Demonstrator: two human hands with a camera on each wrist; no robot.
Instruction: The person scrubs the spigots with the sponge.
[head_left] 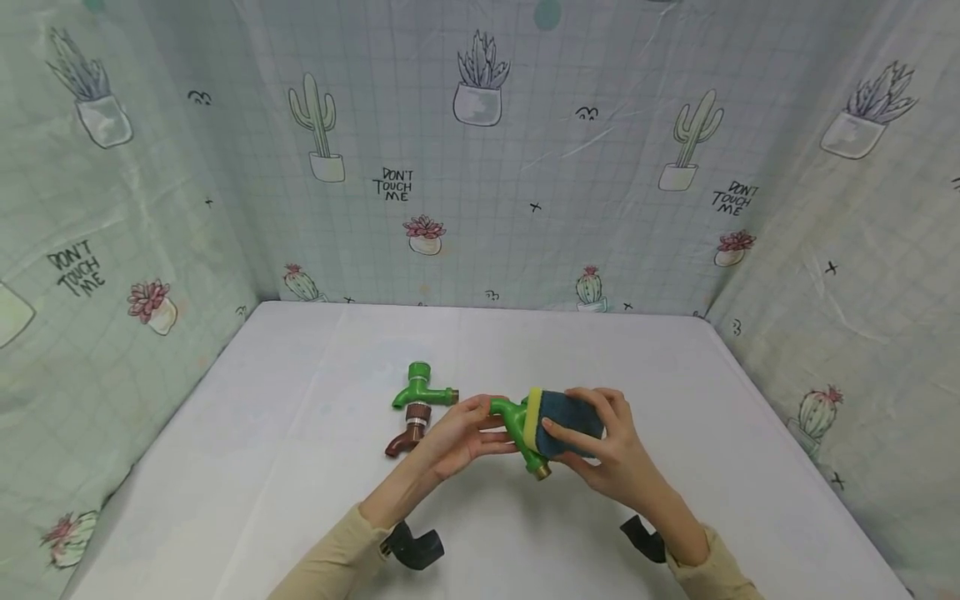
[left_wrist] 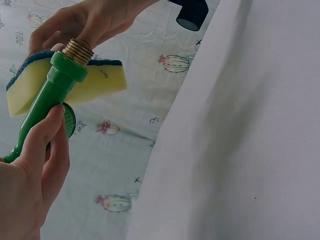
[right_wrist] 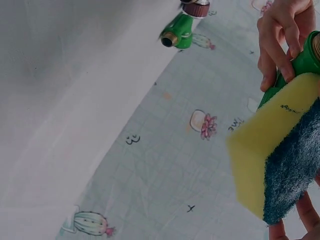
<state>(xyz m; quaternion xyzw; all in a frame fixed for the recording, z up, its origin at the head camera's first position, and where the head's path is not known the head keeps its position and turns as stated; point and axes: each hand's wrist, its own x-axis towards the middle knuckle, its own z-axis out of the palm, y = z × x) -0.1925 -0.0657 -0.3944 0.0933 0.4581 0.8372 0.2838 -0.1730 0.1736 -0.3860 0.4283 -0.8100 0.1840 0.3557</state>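
Observation:
A green plastic tap (head_left: 516,423) with a brass threaded end is raised above the table, tilted, in my left hand (head_left: 467,435). In the left wrist view, the thumb and fingers of that hand pinch the tap's body (left_wrist: 42,110) below its collar. My right hand (head_left: 615,454) grips a sponge (head_left: 572,423), yellow foam on one side and dark blue scouring pad on the other. The yellow foam (right_wrist: 265,125) faces the tap and lies against it. Part of the tap is hidden behind the sponge.
On the white table (head_left: 337,358), left of the hands, lie a second green tap (head_left: 420,392) and a brown tap (head_left: 410,433), close together. A black device (head_left: 417,550) shows by the left wrist, another (head_left: 643,540) by the right. Cactus-print cloth (head_left: 525,158) surrounds the table's back and sides.

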